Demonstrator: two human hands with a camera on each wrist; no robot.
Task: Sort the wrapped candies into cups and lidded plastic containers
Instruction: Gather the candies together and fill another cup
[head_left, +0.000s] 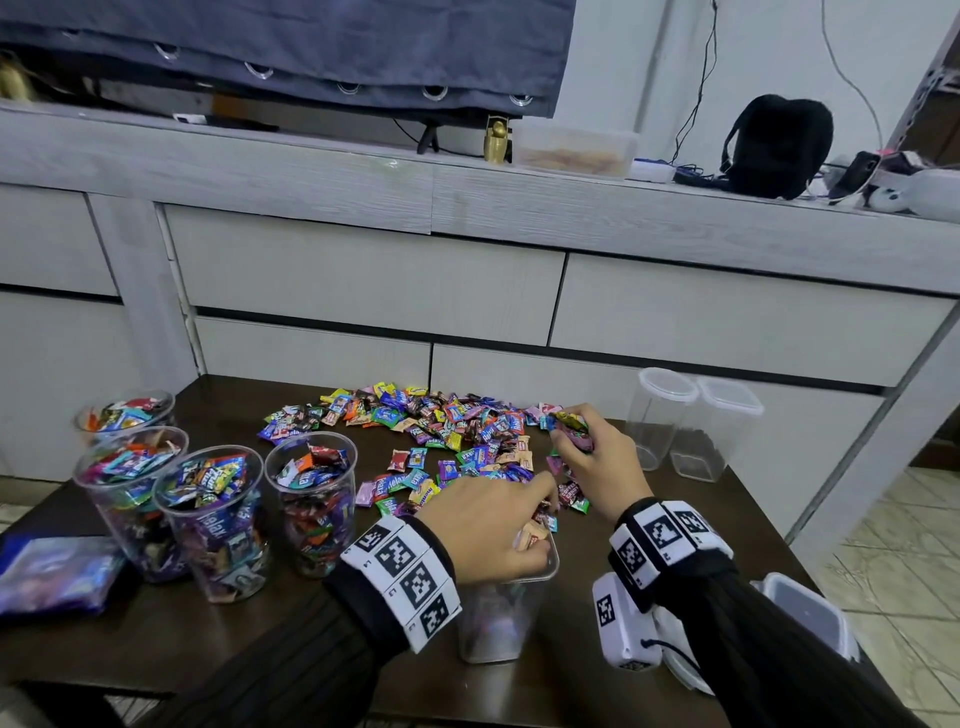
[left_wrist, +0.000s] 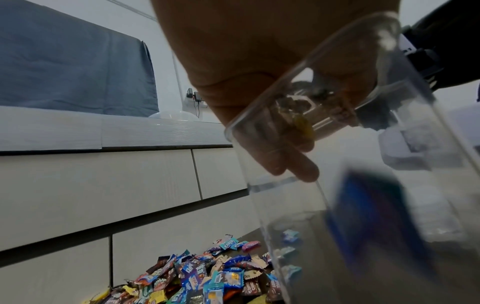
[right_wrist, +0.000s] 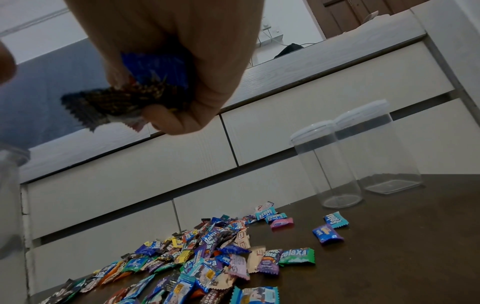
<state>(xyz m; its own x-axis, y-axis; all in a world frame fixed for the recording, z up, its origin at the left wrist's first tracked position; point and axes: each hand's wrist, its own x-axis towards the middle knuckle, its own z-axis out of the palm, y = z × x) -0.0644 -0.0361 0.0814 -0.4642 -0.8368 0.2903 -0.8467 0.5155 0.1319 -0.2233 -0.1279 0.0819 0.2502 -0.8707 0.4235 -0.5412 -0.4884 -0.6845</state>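
Our left hand (head_left: 488, 530) sits over the mouth of the open clear container (head_left: 493, 618) at the near edge of the dark table (head_left: 649, 535). Fingers curl down into the opening around a few wrapped candies; one beige wrapper (head_left: 530, 538) shows at the rim. From the left wrist view the fingertips (left_wrist: 298, 164) are inside the container (left_wrist: 337, 185), and a blurred blue wrapper (left_wrist: 369, 216) is in it, whether falling or resting we cannot tell.

Our right hand (head_left: 597, 457) is raised over the right side of the loose candy pile (head_left: 441, 431), fingers closed round a bunch of candies (head_left: 574, 428). In the right wrist view the fist (right_wrist: 182, 67) clamps a blue wrapper (right_wrist: 153, 67) and a dark wrapper (right_wrist: 116, 105) that sticks out below the fingers.

The pile (right_wrist: 197, 267) spreads across the table centre, flat and mixed in colour.

Four clear cups stand on the left, all holding candies: far cup (head_left: 124, 415), next cup (head_left: 130, 493), third cup (head_left: 213, 519), fourth cup (head_left: 311, 499). A blue bag (head_left: 52, 571) lies beside them at the left edge.

Two lidded containers stand upright, touching, on the far right of the table: round one (head_left: 660, 415), square one (head_left: 719, 426). Both look unfilled.

A detached lid (head_left: 810, 608) lies near the right wrist, partly hidden by the sleeve.
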